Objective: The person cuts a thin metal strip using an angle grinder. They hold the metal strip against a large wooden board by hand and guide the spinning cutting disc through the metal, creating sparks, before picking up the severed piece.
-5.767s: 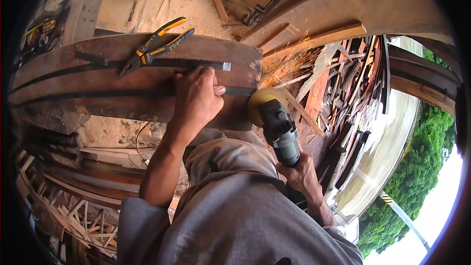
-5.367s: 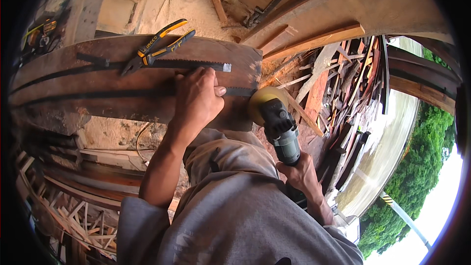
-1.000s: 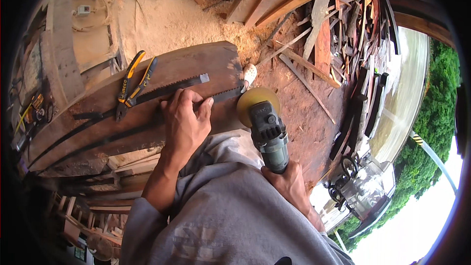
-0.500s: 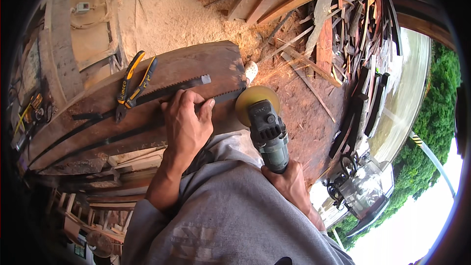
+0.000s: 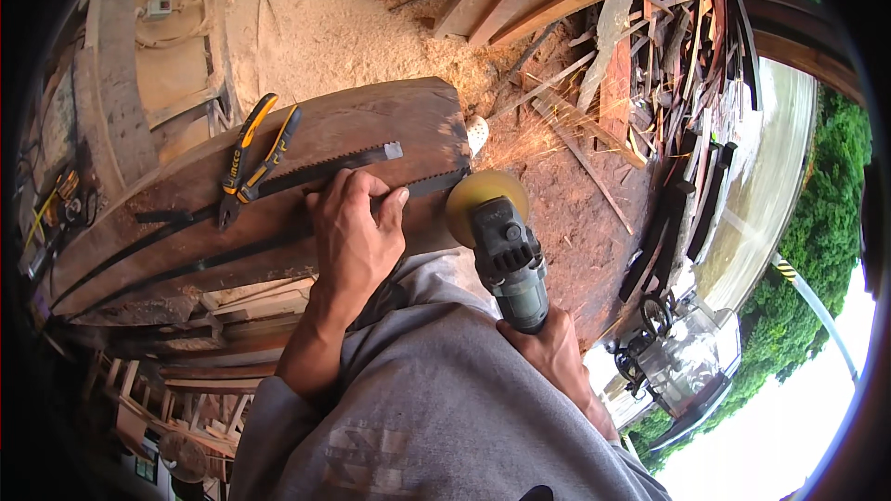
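Observation:
My right hand [image 5: 548,341] is wrapped round the rear body of an angle grinder [image 5: 512,269]. Its yellowish disc [image 5: 471,197] is blurred and meets the right end of a dark toothed saw blade [image 5: 436,182]. My left hand [image 5: 357,227] is closed, thumb and fingers gripping that blade against a thick wooden slab [image 5: 380,111]; the exact grip is partly hidden. Another stretch of toothed blade with a pale tip [image 5: 393,149] lies just beyond. Yellow-and-black pliers [image 5: 246,167] rest on the slab, left of my left hand, handles pointing away.
Orange sparks [image 5: 557,141] fly beyond the disc. Sawdust [image 5: 316,37] covers the ground ahead. Scrap wood strips [image 5: 682,46] are heaped at the far right, with a parked motorbike [image 5: 682,353] nearer. A pale shoe tip [image 5: 478,134] shows beside the slab's end.
Sparks spread more widely beyond the disc now. The grinder has shifted very slightly toward me. My left hand keeps its place on the blade.

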`<state>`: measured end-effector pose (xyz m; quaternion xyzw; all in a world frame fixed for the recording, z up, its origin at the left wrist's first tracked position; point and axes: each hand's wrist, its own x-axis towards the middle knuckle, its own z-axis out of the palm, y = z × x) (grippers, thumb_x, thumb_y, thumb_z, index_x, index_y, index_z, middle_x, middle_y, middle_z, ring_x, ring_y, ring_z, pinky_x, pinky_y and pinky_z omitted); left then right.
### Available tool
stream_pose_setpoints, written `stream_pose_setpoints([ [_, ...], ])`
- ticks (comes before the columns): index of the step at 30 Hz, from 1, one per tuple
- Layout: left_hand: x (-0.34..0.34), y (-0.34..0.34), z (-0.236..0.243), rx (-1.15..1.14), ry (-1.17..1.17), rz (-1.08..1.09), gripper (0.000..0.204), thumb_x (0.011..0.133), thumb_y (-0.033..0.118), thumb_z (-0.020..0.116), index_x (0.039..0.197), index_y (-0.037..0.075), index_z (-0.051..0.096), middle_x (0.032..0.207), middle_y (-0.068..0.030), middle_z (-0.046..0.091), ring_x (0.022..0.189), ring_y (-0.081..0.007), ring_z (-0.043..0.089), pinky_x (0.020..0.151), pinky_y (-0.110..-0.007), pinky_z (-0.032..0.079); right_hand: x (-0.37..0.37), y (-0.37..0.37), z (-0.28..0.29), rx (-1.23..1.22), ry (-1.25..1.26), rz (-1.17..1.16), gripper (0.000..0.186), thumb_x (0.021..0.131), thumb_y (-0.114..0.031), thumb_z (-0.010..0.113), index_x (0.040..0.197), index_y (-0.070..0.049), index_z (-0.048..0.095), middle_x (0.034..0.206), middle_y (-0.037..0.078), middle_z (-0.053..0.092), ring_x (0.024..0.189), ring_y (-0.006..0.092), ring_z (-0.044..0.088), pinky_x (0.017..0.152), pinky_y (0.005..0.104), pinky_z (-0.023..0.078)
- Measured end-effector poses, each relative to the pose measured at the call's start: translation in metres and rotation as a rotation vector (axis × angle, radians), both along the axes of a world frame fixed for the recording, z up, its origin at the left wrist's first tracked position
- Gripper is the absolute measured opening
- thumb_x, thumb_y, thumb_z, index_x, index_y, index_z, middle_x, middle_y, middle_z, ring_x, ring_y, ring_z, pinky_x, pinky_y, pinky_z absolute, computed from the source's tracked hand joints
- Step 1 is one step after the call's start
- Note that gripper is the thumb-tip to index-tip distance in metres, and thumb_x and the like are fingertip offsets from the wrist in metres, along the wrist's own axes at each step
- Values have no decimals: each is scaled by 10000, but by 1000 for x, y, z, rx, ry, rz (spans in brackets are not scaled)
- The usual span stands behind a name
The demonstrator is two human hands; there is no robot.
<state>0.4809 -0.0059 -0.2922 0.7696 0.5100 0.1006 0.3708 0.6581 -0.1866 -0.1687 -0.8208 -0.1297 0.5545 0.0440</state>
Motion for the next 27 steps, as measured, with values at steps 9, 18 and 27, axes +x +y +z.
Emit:
stream_pose_setpoints([
  [9, 0, -1, -1, 16, -4, 6, 231, 859, 165, 807, 898, 97, 591, 851, -56, 631, 836, -316, 622, 807, -477, 405, 3, -5, -2, 8, 20, -4, 417, 837, -230, 777, 1089, 92, 696, 887, 273, 750, 866, 315, 771, 788, 438, 582],
  [18, 0, -1, -2, 19, -10, 18, 235, 856, 164, 809, 898, 100, 586, 845, -49, 625, 830, -313, 616, 814, -484, 398, 6, 3, -1, -28, -7, 30, 413, 830, -235, 782, 1051, 102, 690, 875, 276, 744, 842, 318, 763, 770, 441, 574],
  [27, 0, -1, 0, 16, -18, 29, 234, 857, 155, 806, 904, 100, 583, 851, -48, 624, 823, -313, 613, 817, -490, 396, 8, 8, -2, 21, -18, 27, 389, 830, -232, 775, 1016, 99, 694, 834, 272, 735, 824, 307, 764, 751, 446, 572],
])
